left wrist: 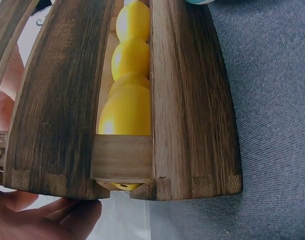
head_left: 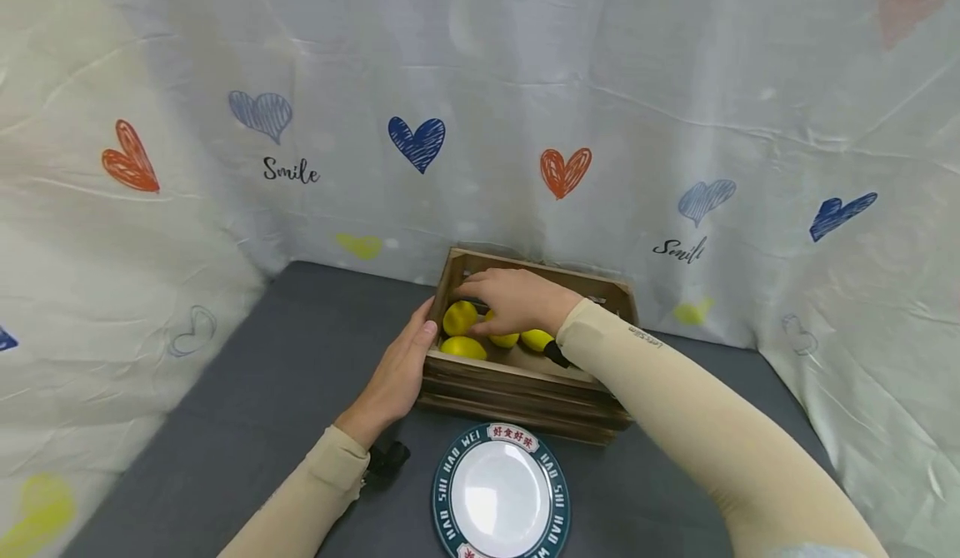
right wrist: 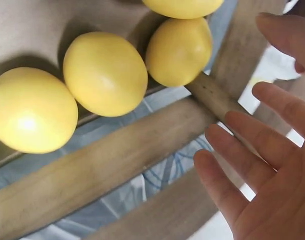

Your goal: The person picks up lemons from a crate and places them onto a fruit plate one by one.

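Several yellow lemons (head_left: 463, 347) lie in a brown wooden slatted crate (head_left: 517, 391), mostly towards its left end. My left hand (head_left: 397, 375) rests against the crate's left end, its fingers along the outside and the thumb by the front corner. In the left wrist view, fingers (left wrist: 77, 217) touch the end of the crate, and lemons (left wrist: 130, 60) show through the slat gap. Over the lemons inside the crate reaches my right hand (head_left: 517, 300). The right wrist view shows its fingers (right wrist: 252, 135) spread and holding nothing, apart from the nearest lemon (right wrist: 180, 52).
A white plate (head_left: 501, 500) with a dark green lettered rim lies in front of the crate on the dark grey table (head_left: 300, 350). Behind the crate hangs a pale curtain (head_left: 480, 58) printed with hearts.
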The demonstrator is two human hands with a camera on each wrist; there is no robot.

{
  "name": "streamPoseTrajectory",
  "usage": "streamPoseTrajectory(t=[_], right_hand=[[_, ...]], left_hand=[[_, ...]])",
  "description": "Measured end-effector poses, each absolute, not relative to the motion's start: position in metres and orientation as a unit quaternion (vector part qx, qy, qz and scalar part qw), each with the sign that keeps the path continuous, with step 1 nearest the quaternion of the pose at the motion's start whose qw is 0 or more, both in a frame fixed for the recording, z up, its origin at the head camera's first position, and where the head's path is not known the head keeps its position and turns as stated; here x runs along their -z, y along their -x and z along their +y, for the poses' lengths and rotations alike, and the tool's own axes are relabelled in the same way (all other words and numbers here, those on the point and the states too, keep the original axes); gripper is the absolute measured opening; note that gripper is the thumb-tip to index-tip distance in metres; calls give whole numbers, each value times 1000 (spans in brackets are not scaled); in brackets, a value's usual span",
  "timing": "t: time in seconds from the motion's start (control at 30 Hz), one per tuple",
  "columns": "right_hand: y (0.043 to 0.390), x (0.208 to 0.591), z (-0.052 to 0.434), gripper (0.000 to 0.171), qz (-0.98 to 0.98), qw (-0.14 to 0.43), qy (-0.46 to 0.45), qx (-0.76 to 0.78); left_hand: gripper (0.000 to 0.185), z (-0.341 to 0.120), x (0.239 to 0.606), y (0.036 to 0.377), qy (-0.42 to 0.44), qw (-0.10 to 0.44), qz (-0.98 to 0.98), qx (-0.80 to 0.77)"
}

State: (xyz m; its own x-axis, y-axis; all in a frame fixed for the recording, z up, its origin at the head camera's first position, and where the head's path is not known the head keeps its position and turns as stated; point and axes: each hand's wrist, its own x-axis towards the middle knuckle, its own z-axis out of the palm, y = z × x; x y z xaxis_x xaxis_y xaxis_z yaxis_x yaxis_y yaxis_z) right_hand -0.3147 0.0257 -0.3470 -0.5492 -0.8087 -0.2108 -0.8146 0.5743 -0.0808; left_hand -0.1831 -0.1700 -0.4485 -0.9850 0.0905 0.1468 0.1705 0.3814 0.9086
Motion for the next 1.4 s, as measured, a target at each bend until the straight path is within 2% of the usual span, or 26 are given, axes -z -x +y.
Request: streamPoseTrajectory(t=[0.33,0.53,0.93,1.17,1.4], right_hand=[[328,366,10,60,876,129,463,-42],[330,377,4,56,876,146,458,-43],[336,389,-4,48,866,135,478,-65],[334,391,-2,36,859,131,491,-59],[337,390,-4,36,856,130,495,-75]], left_hand=[[66,-170,447,181,70,39,-829,553],[69,-168,450,181,77,38,-832,549],[67,-172,447,180,79,36,-832,548],[67,-172,448,180,83,34,-830,550],[65,-174,449,182,86,40,-834,544]])
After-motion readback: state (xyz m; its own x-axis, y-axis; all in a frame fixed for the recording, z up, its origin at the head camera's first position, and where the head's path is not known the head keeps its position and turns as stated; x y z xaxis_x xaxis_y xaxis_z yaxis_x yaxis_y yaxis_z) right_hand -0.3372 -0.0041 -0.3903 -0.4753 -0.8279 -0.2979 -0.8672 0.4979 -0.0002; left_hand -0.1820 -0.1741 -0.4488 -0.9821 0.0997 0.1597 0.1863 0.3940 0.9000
